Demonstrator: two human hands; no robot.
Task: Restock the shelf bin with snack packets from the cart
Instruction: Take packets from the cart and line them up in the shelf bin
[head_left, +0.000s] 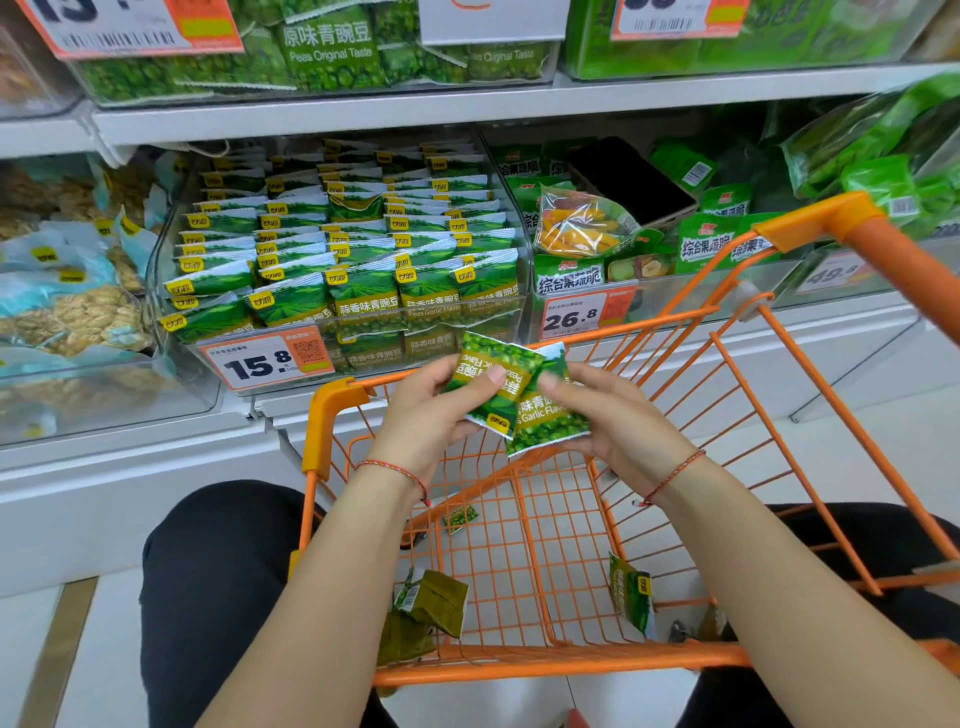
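You are holding two green pea packets (511, 397) over the orange cart (524, 662) — left hand (434, 410) and right hand (618, 421) fingers pinching them.

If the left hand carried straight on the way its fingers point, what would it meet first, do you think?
The left hand points up and rightward; its fingers already touch the garlic pea packets. Beyond them, probably the right hand, though depth is unclear.

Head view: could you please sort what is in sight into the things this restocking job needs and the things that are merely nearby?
Part of the job:
- garlic pea packets held by the left hand and right hand
- garlic pea bin
- orange cart
- loose packets in the cart

Merely nearby:
- original taste peas
- mixed veggie crisps
- black phone
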